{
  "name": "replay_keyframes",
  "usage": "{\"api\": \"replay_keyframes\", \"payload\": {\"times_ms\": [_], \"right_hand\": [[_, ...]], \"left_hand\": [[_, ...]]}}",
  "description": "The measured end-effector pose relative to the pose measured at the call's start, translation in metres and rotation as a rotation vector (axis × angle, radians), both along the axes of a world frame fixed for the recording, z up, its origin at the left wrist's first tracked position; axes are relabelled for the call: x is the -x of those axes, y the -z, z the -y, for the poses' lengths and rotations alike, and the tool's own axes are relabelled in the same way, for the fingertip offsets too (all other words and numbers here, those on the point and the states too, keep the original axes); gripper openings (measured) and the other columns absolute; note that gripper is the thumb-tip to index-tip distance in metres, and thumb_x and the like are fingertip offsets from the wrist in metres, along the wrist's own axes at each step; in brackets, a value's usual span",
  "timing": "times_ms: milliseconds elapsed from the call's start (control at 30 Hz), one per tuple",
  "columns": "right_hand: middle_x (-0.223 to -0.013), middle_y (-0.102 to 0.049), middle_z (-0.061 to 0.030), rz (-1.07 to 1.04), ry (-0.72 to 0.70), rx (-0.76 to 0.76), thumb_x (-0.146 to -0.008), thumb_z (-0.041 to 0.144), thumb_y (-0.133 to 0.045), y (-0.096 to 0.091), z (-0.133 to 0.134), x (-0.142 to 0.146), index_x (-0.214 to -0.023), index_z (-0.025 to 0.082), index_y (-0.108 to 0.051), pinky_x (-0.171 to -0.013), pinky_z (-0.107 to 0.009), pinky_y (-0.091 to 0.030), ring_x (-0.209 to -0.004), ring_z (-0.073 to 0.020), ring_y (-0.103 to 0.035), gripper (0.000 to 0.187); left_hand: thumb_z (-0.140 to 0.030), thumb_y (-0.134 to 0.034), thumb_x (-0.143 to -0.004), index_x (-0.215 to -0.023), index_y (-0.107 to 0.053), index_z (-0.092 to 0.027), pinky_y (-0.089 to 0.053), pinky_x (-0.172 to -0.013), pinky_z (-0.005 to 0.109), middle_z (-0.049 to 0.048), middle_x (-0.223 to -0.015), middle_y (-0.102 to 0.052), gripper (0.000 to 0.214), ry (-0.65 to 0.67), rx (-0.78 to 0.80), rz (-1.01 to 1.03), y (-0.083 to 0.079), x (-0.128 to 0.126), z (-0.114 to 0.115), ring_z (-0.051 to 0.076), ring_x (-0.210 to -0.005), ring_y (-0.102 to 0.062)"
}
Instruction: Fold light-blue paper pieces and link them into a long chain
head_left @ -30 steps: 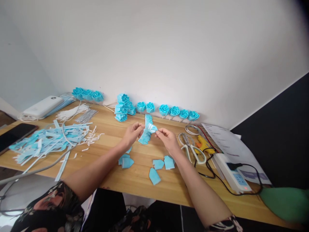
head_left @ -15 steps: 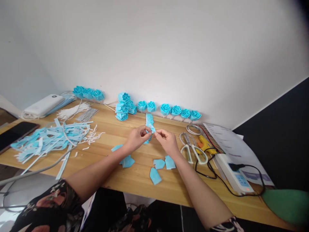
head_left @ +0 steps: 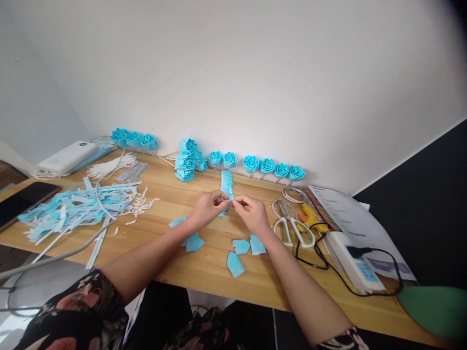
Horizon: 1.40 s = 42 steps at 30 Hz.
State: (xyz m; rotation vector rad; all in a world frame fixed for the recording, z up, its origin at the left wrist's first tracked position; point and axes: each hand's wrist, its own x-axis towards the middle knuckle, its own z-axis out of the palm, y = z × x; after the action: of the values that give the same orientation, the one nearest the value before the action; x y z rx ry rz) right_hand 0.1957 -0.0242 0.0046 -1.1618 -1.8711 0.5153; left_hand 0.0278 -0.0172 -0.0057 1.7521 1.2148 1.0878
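Over the middle of the table, my left hand (head_left: 209, 206) and my right hand (head_left: 251, 211) meet with their fingertips pinched close together. Between them is a small light-blue petal, mostly covered by the fingers. Just behind lies an overlapping row of light-blue petals (head_left: 226, 181) with ruffled edges, partly hidden by my hands. Flat blue cut pieces with pointed ends lie near my forearms: one piece (head_left: 235, 264) in front, others (head_left: 241, 246) beside my right wrist, and a small group (head_left: 194, 242) by my left forearm.
Blue flowers on sticks (head_left: 266, 166) line the wall. Blue and white strips (head_left: 83, 206) are heaped at left, near a phone (head_left: 24, 201) and a white power bank (head_left: 67, 158). At right are scissors (head_left: 294, 228), a yellow glue gun (head_left: 314, 218) and a power strip (head_left: 353, 262) with cables.
The hands stay pinched in the same place with only slight finger movement. Less of the petal shows between the fingertips. The whole view has shifted very slightly.
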Motion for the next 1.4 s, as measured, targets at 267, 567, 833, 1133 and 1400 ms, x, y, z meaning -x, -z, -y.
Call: {"api": "replay_keyframes", "payload": {"times_ms": [267, 567, 833, 1133, 1400], "right_hand": [[-0.070, -0.069, -0.0010, 0.006, 0.002, 0.010, -0.082, 0.028, -0.056, 0.0000, 0.0002, -0.0008, -0.075, 0.018, -0.067, -0.064, -0.024, -0.045, -0.064, -0.0151, -0.061, 0.017], [-0.072, -0.070, -0.0017, 0.027, -0.023, -0.022, -0.082, 0.026, -0.056, 0.0015, -0.0005, -0.0008, -0.075, 0.019, -0.067, -0.066, -0.024, -0.046, -0.067, -0.0157, -0.063, 0.015], [-0.071, -0.069, -0.0019, 0.020, -0.019, -0.011, -0.081, 0.028, -0.056, 0.0017, -0.0005, -0.0013, -0.077, 0.018, -0.068, -0.067, -0.024, -0.046, -0.067, -0.0159, -0.063, 0.016], [-0.070, -0.068, -0.0016, 0.043, -0.007, 0.006, -0.082, 0.029, -0.055, 0.0019, -0.0008, -0.0019, -0.076, 0.019, -0.068, -0.066, -0.026, -0.046, -0.065, -0.0161, -0.061, 0.017], [-0.070, -0.067, -0.0011, -0.052, -0.030, 0.098, -0.081, 0.030, -0.057, 0.0016, -0.0021, -0.0026, -0.075, 0.018, -0.067, -0.065, -0.025, -0.044, -0.065, -0.0154, -0.059, 0.017]], "left_hand": [[-0.029, -0.053, -0.079, -0.078, -0.064, -0.014, -0.029, -0.049, 0.019, -0.0040, -0.057, -0.052, 0.018, 0.000, -0.001, 0.008, -0.0002, -0.0002, 0.0002, 0.008, -0.051, -0.041], [-0.030, -0.055, -0.078, -0.076, -0.063, -0.015, -0.027, -0.047, 0.019, -0.0050, -0.054, -0.049, 0.017, 0.011, 0.000, -0.004, 0.0000, 0.0005, 0.0006, 0.007, -0.049, -0.039], [-0.028, -0.051, -0.078, -0.076, -0.063, -0.014, -0.032, -0.052, 0.019, -0.0019, -0.062, -0.056, 0.018, 0.027, 0.010, 0.022, 0.0000, 0.0010, -0.0002, 0.009, -0.056, -0.044], [-0.032, -0.053, -0.079, -0.076, -0.064, -0.015, -0.030, -0.050, 0.019, -0.0027, -0.059, -0.055, 0.020, 0.011, 0.006, -0.005, -0.0019, 0.0010, 0.0004, 0.009, -0.053, -0.042], [-0.033, -0.052, -0.079, -0.074, -0.062, -0.014, -0.033, -0.052, 0.020, -0.0009, -0.063, -0.058, 0.022, 0.015, 0.002, 0.008, 0.0020, 0.0014, -0.0022, 0.010, -0.056, -0.046]]}}
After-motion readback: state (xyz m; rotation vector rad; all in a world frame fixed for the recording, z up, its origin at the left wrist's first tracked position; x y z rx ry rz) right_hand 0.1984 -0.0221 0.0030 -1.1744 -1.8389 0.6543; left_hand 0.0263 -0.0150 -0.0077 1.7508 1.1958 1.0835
